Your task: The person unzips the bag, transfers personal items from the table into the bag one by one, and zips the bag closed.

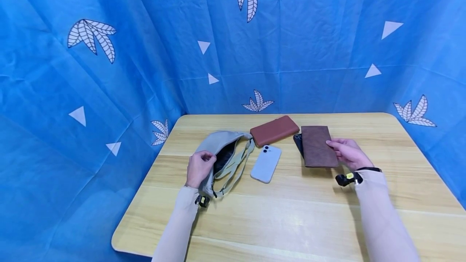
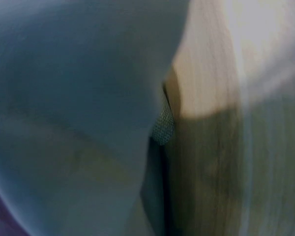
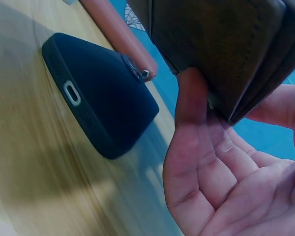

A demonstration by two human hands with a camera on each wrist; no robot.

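On the left in the head view, a grey waist bag (image 1: 221,140) lies on the table with its mouth gaping and its strap trailing to the right. My left hand (image 1: 198,168) pinches the rim of that mouth. Grey fabric (image 2: 78,98) fills most of the left wrist view, hiding the fingers. With thumb and fingers my right hand (image 1: 349,153) grips a dark brown leather wallet (image 1: 317,146) by its right edge, above the table. Layered flaps show along the wallet (image 3: 211,44) in the right wrist view. A black phone (image 1: 298,144) lies partly hidden behind it.
A light-coloured phone (image 1: 266,165) lies on the wooden table (image 1: 276,221) between the bag and the dark wallet. Behind it rests a long reddish-brown wallet (image 1: 274,130), close to the table's back edge. A blue patterned curtain (image 1: 309,43) hangs around the back and sides.
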